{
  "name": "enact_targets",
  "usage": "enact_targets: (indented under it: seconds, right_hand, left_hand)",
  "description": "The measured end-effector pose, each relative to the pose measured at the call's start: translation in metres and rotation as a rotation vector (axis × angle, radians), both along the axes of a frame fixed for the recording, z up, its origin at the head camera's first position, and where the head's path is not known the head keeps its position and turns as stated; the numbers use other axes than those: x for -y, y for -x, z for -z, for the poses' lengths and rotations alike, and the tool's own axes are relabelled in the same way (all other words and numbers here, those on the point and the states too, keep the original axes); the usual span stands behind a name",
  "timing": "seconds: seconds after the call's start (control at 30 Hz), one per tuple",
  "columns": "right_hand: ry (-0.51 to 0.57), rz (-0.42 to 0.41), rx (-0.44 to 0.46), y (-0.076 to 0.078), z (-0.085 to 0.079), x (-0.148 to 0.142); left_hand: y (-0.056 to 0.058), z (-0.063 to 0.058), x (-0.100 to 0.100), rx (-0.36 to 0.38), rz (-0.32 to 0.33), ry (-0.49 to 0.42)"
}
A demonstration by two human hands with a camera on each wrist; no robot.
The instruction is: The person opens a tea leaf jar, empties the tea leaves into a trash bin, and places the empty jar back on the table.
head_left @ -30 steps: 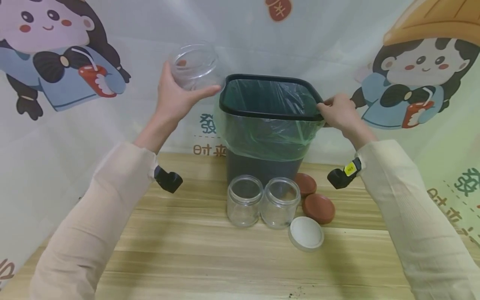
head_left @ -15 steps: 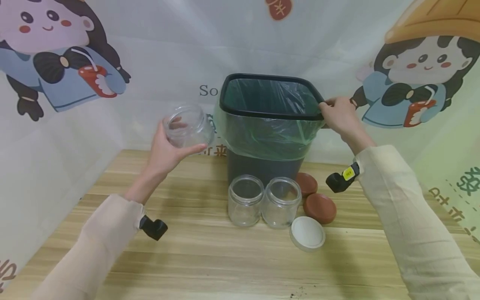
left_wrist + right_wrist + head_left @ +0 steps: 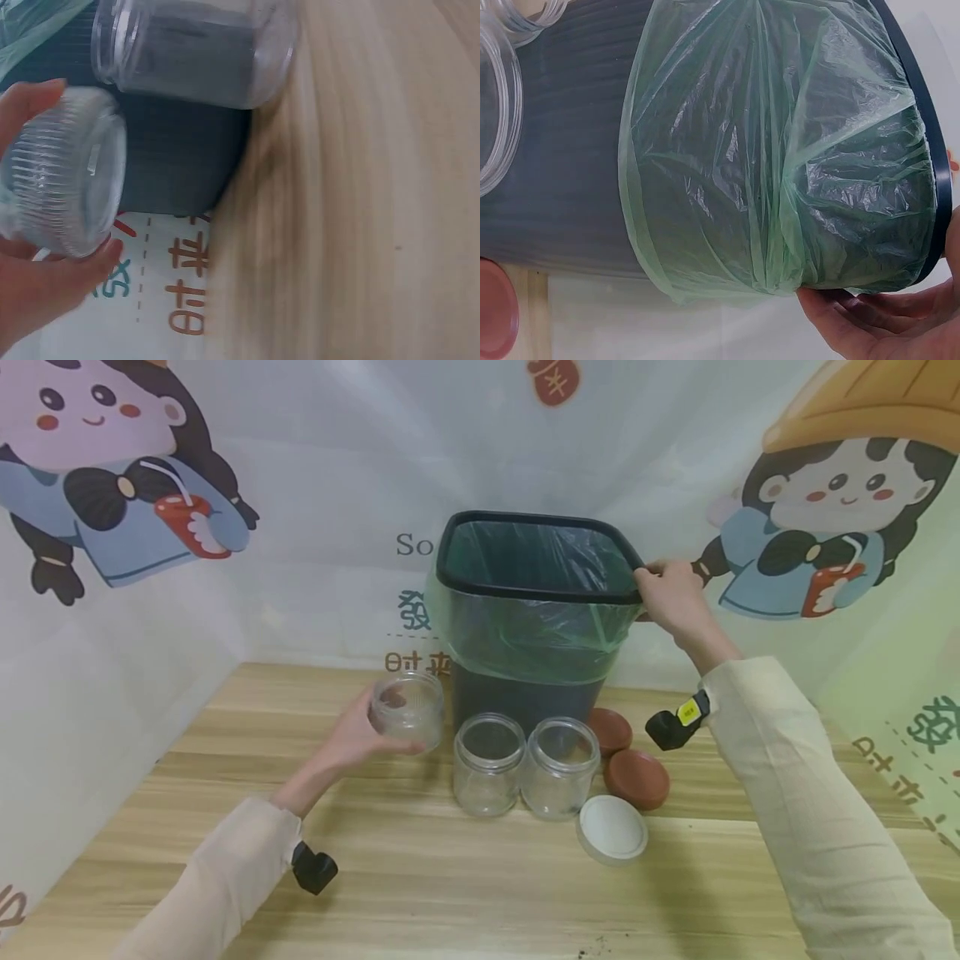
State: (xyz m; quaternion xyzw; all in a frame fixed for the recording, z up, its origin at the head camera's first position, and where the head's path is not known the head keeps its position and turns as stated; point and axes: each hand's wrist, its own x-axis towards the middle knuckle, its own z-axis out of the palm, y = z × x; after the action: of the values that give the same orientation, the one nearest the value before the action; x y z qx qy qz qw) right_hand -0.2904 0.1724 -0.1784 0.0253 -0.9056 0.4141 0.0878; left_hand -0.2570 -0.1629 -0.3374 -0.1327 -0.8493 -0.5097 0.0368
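My left hand (image 3: pixel 352 737) grips a clear, lidless jar (image 3: pixel 408 714) around its side, low over the table left of the bin. In the left wrist view the held jar (image 3: pixel 64 176) shows a ribbed wall between thumb and fingers. At the right corner of a dark trash bin (image 3: pixel 525 693), my right hand (image 3: pixel 675 597) pinches the black rim (image 3: pixel 540 595). A green plastic bag (image 3: pixel 525 639) lines the bin and folds down over its outside; the right wrist view shows the bag (image 3: pixel 727 165) close up, with fingers (image 3: pixel 870 315) under the rim.
Two clear open jars (image 3: pixel 489 768) (image 3: pixel 561 772) stand side by side before the bin. To their right lie two reddish-brown lids (image 3: pixel 609 731) (image 3: pixel 637 778) and a white lid (image 3: pixel 612 828). Dark crumbs (image 3: pixel 596 947) dot the wooden table (image 3: pixel 420 893) near its front. A printed curtain hangs behind.
My left hand has brought the jar down from beside the bin's rim, past the bin's left side, to just over the table. The right hand has stayed at the rim.
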Motion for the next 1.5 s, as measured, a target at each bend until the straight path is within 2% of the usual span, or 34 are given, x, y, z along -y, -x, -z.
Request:
enact_targets:
  seconds: [0.2,0.43,0.57,0.87,1.27,1.5]
  right_hand:
    - [0.005,0.008,-0.004,0.001,0.0,0.0]
    - [0.02,-0.018,-0.012,0.0,0.002,-0.001]
    - [0.026,-0.03,-0.02,0.0,0.003,-0.001]
    - [0.035,-0.01,-0.024,0.0,0.004,0.0]
    - [0.043,-0.012,-0.021,0.001,0.006,0.001]
    - [0.043,-0.006,-0.04,0.0,0.006,0.001]
  left_hand:
    - [-0.001,0.017,0.001,0.028,0.092,0.023]
    - [-0.006,0.034,0.0,-0.024,0.084,0.154]
    - [-0.008,0.04,-0.001,-0.048,0.092,0.186]
    - [-0.01,0.048,-0.003,-0.06,0.097,0.237]
    - [-0.013,0.051,-0.003,-0.004,0.074,0.248]
    - [-0.013,0.05,-0.006,0.035,0.069,0.209]
